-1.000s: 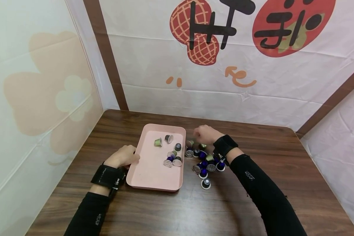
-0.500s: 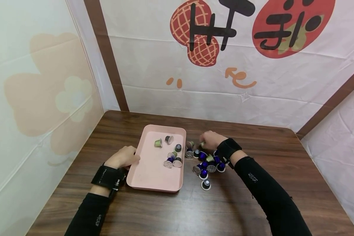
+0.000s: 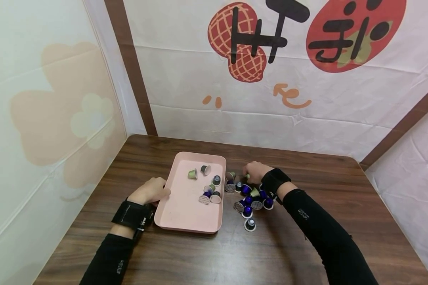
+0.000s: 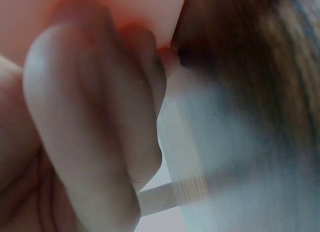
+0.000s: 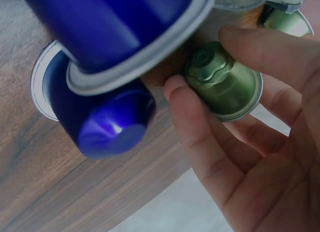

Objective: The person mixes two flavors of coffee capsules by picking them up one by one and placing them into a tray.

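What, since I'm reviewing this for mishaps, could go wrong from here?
The right hand might knock the shiny blue cup-shaped capsules close by when moving the shiny green cup-shaped capsule. The left hand grips the edge of the shallow pink rectangular tray; a tug could roll the mixed-colour capsules inside.

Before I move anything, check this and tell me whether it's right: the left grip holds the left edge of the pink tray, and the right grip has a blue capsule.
The colour is wrong: the right grip has a green capsule, as the right wrist view shows. The left grip does hold the left edge of the pink tray.
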`<state>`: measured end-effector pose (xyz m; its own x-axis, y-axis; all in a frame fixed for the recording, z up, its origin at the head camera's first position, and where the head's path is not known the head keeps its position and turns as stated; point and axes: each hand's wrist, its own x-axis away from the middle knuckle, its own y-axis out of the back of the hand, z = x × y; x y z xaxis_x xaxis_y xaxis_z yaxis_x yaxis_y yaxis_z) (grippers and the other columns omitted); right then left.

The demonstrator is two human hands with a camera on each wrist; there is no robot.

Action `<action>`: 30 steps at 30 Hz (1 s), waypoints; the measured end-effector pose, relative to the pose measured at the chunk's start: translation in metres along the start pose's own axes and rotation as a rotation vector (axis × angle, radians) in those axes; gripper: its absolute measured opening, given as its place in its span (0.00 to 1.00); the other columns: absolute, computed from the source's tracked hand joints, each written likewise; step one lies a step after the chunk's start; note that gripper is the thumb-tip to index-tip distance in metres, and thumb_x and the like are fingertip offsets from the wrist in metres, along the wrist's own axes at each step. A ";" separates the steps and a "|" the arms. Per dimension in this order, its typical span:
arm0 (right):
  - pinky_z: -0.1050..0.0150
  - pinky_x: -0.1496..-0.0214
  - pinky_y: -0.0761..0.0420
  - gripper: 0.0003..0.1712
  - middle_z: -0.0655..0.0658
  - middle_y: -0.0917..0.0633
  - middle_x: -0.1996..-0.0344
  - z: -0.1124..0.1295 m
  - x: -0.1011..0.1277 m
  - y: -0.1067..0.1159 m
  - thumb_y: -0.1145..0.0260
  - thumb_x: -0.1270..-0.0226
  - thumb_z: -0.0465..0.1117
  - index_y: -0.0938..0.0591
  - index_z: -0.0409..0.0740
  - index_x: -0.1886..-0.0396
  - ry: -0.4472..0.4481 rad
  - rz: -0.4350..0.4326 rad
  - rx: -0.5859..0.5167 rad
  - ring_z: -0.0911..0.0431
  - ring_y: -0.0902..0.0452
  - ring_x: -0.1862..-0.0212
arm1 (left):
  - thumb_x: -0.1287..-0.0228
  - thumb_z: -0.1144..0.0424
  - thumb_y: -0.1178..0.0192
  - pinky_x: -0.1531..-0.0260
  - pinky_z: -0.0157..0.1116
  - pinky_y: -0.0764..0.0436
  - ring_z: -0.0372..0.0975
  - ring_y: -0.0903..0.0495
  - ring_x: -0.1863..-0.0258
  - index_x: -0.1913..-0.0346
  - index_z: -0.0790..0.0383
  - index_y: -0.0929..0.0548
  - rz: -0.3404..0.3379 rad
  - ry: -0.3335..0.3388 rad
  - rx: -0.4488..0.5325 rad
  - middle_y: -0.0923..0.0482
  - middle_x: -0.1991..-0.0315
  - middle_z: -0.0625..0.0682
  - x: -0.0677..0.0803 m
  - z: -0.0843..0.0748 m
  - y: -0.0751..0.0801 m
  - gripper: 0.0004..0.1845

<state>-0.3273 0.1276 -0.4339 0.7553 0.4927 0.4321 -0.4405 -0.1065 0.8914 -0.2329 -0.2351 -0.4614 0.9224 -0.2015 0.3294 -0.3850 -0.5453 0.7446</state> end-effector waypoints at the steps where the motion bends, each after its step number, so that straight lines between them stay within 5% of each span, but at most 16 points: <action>1: 0.56 0.52 0.23 0.17 0.42 0.20 0.51 0.000 0.000 0.000 0.35 0.38 0.36 0.20 0.42 0.49 0.001 -0.001 0.000 0.49 0.23 0.51 | 0.42 0.67 0.49 0.84 0.36 0.22 0.40 0.22 0.84 0.59 0.70 0.20 0.001 -0.001 -0.001 0.22 0.77 0.54 0.000 0.000 0.000 0.12; 13: 0.63 0.64 0.27 0.10 0.47 0.20 0.64 -0.001 0.004 0.009 0.37 0.41 0.32 0.18 0.43 0.58 0.062 -0.082 -0.025 0.55 0.27 0.66 | 0.41 0.66 0.49 0.83 0.36 0.22 0.41 0.22 0.83 0.59 0.69 0.20 0.002 0.011 -0.024 0.23 0.77 0.54 -0.001 0.000 0.000 0.12; 19: 0.66 0.74 0.37 0.06 0.51 0.34 0.82 0.006 0.007 0.014 0.41 0.39 0.32 0.22 0.43 0.74 0.094 -0.122 -0.063 0.58 0.40 0.78 | 0.41 0.66 0.49 0.83 0.36 0.22 0.40 0.22 0.83 0.59 0.70 0.20 0.001 0.001 -0.017 0.23 0.77 0.55 0.001 -0.001 0.001 0.12; 24: 0.65 0.70 0.32 0.05 0.50 0.30 0.79 0.015 0.012 0.020 0.39 0.36 0.37 0.20 0.41 0.71 0.149 -0.179 -0.062 0.59 0.37 0.77 | 0.41 0.67 0.49 0.83 0.36 0.22 0.41 0.22 0.83 0.59 0.70 0.20 0.004 0.001 -0.005 0.23 0.76 0.55 0.001 -0.002 0.001 0.12; 30: 0.60 0.59 0.24 0.12 0.44 0.18 0.61 0.027 0.015 0.025 0.42 0.34 0.36 0.19 0.38 0.54 0.220 -0.221 -0.028 0.57 0.25 0.64 | 0.41 0.67 0.49 0.82 0.36 0.22 0.41 0.22 0.82 0.59 0.70 0.20 0.008 0.010 -0.001 0.23 0.76 0.55 0.002 -0.002 0.000 0.12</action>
<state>-0.3138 0.1086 -0.4012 0.7124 0.6768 0.1855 -0.2931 0.0467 0.9550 -0.2315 -0.2335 -0.4595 0.9192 -0.1977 0.3407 -0.3920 -0.5428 0.7428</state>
